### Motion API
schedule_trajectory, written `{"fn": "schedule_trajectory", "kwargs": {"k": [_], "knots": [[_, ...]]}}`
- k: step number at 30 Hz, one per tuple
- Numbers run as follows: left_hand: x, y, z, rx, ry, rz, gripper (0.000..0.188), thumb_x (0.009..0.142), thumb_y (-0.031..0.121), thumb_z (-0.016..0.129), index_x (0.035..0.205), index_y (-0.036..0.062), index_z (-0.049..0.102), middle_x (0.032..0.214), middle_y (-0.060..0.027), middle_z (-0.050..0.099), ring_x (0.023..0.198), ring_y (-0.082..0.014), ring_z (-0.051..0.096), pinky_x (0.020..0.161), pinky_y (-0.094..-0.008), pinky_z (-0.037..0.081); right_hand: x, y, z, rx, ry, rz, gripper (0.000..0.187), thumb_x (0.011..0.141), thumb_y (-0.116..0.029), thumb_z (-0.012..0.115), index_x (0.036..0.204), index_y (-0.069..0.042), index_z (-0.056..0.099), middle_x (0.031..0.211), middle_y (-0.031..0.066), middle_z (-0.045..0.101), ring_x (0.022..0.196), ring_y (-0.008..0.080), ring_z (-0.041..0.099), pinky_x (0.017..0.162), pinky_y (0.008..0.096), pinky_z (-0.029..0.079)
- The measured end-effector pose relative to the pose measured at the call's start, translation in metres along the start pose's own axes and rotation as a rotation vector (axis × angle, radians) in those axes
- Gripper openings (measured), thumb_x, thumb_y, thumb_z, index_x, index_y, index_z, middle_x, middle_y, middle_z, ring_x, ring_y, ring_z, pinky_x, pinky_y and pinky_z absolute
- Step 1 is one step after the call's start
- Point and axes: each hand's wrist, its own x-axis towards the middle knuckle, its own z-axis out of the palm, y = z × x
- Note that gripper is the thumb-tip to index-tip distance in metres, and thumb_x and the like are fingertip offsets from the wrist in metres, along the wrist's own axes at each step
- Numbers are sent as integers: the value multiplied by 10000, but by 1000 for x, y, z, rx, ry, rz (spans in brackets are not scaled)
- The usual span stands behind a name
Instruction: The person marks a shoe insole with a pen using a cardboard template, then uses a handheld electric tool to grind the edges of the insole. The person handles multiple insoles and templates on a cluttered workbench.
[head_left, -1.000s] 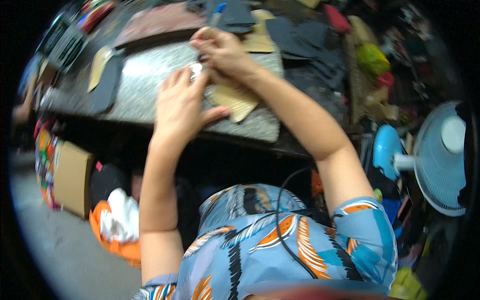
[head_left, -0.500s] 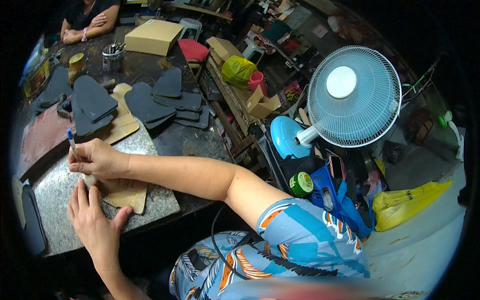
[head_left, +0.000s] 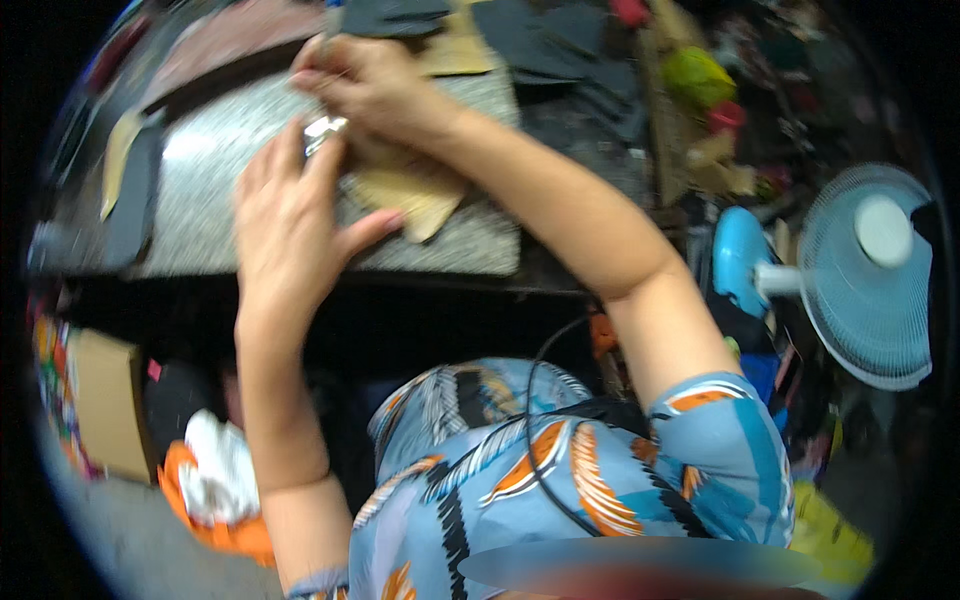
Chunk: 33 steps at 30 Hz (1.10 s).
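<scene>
My right hand [head_left: 375, 88] is closed around a pen [head_left: 332, 22], its blue end pointing up, over the far part of a grey speckled slab [head_left: 205, 190]. Beneath my hands lies a tan, sole-shaped sheet [head_left: 412, 195], partly covered by them. My left hand [head_left: 288, 215] rests with fingers stretched out and thumb spread, the thumb tip at the sheet's edge. By its fingertips a small shiny piece [head_left: 323, 130] catches the light; its kind is blurred. The pen's tip is hidden.
Dark sole-shaped pieces [head_left: 560, 45] lie beyond the slab, and another dark piece [head_left: 135, 195] lies at its left. A reddish board [head_left: 235, 40] stands at the far left. A blue fan [head_left: 860, 275] is at the right. Below left are a cardboard box [head_left: 110, 405] and an orange bag [head_left: 225, 540].
The view has swung left and down, so the bench appears higher and the floor at lower left shows. My hands stay at the tan sheet, the right still holding the pen.
</scene>
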Motion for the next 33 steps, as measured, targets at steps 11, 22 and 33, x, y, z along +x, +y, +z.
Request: {"fn": "schedule_trajectory", "kwargs": {"k": [11,22,33], "knots": [[-1,-1,4,3,85,1,798,628,640,765,1159,57,636,1189,-169,602,1202,-349,511,1034,-473,384,2,4,-2,323,1,356,97,992,-166,605,959,-75,606,722,-48,535,623,52,494,578,203,410],[-3,-2,2,-30,34,-50,866,642,628,782,1238,30,588,1285,-213,571,1274,-385,482,1079,-481,377,0,-10,-3,57,-100,130,164,966,-242,648,1042,-98,655,784,-38,595,655,57,513,604,234,454],[-7,1,6,-151,69,-234,1122,541,630,851,1349,-27,432,1247,-190,613,1246,-364,524,1062,-441,416,-4,-17,-4,-21,-141,126,160,983,-256,622,1054,-115,647,787,-26,631,575,4,523,505,152,409]]}}
